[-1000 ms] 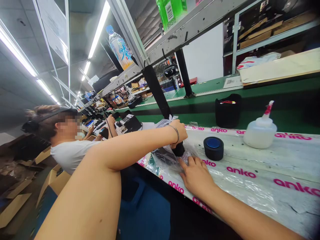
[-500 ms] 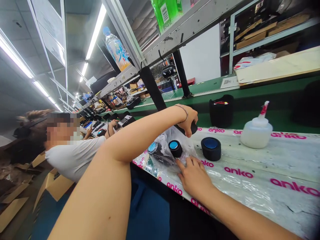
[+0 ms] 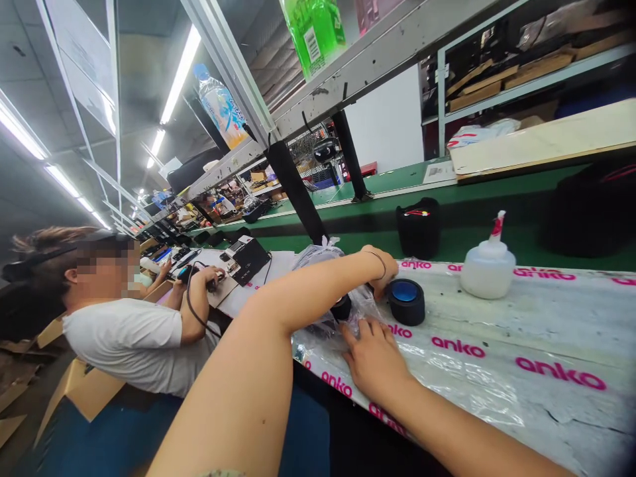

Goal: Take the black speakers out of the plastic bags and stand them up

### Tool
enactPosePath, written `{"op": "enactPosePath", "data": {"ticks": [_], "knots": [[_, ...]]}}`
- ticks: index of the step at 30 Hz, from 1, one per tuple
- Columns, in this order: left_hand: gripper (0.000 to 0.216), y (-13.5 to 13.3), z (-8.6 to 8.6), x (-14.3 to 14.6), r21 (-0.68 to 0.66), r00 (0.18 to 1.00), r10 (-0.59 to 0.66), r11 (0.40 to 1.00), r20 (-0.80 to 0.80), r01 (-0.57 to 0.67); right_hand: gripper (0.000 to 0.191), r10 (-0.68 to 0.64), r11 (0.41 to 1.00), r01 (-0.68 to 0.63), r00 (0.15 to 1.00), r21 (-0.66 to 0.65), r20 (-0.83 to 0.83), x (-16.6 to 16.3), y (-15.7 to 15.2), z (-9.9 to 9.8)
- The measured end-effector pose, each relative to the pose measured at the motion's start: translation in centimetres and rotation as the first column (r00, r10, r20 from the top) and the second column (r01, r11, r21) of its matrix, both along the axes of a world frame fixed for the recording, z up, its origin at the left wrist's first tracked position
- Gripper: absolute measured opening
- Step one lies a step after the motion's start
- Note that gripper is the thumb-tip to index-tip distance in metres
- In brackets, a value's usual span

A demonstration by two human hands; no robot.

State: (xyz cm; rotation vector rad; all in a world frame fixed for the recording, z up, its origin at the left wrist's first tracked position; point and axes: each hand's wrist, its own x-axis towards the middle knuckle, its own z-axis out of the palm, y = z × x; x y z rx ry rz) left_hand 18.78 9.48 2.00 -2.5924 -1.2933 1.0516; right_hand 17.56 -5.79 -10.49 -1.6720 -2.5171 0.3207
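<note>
My left hand (image 3: 382, 268) reaches into the clear crinkled plastic bag (image 3: 348, 311), fingers seemingly closed round a small black cylinder (image 3: 342, 306). My right hand (image 3: 370, 354) lies open, pinning the bag to the desk (image 3: 521, 331). Next I'd lift it clear.

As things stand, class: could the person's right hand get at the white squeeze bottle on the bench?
Probably yes. The right hand lies flat on the plastic sheet, holding nothing, and bare sheet lies between it and the squeeze bottle; the black cylinder stands off to the side.
</note>
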Motion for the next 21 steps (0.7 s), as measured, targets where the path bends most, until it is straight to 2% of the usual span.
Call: {"op": "enactPosePath", "data": {"ticks": [2,4,7,10,13,18,21], "knots": [[0.080,0.1,1.7,-0.5,0.015,0.999,-0.021,1.000,0.036,0.020,0.059,0.000,1.000,0.000,1.000,-0.002,0.002,0.0,0.0,0.1],[0.077,-0.4,3.8,-1.5,0.081,0.996,-0.023,0.997,0.084,0.016,0.059,-0.002,1.000,0.002,1.000,0.001,0.003,0.1,0.0,0.1],[0.055,-2.4,6.6,-3.9,0.172,0.991,-0.012,0.985,0.132,-0.011,0.059,-0.001,1.000,0.001,1.000,0.007,0.003,0.1,-0.1,0.0],[0.031,-4.9,7.6,-6.1,0.089,0.996,0.014,0.996,0.091,-0.022,0.059,0.002,1.000,-0.002,1.000,0.010,0.002,0.1,-0.1,-0.2],[0.028,-6.4,6.0,-7.8,0.007,0.998,0.059,0.998,-0.005,-0.059,0.059,0.004,1.000,-0.004,1.000,0.012,0.009,0.1,-0.2,-0.4],[0.091,-5.8,0.8,-9.2,0.029,0.994,0.091,0.996,-0.056,-0.089,0.059,0.007,1.000,-0.007,1.000,0.022,0.026,0.1,-0.2,-0.5],[0.096,-5.0,-1.2,-9.1,-0.003,0.994,0.085,0.996,-0.070,-0.086,0.059,0.008,0.999,-0.009,1.000,0.033,0.028,0.2,-0.2,-0.6]]}}
